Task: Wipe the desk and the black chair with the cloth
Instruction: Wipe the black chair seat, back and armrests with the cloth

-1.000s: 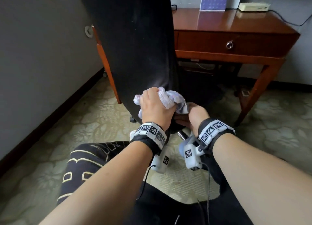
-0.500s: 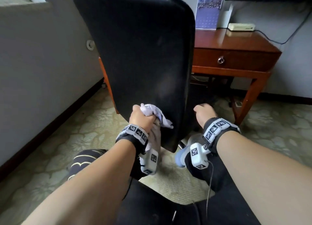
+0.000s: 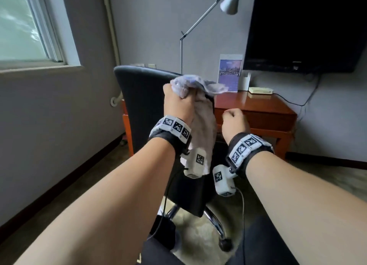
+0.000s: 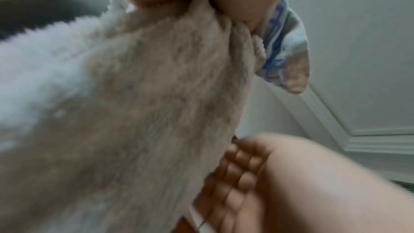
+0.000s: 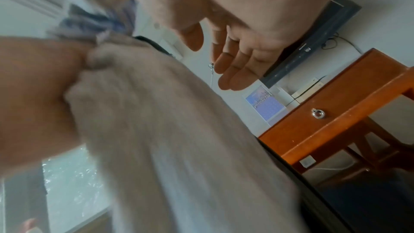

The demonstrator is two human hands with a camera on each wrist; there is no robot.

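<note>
My desk (image 3: 256, 107) is reddish-brown wood with a glossy top, one drawer in its front carrying a round metal pull (image 5: 317, 114). Taking the desk lamp (image 3: 200, 22) as my mark, its thin pole comes up from behind the chair (image 3: 143, 105), so I cannot see its foot. Just right of the pole an upright card with a purple picture (image 3: 230, 72) stands at the back of the top. Further right of it lies a flat pale box (image 3: 260, 90), cable trailing off. The chair's chrome base stands on the patterned carpet (image 3: 198, 243).
</note>
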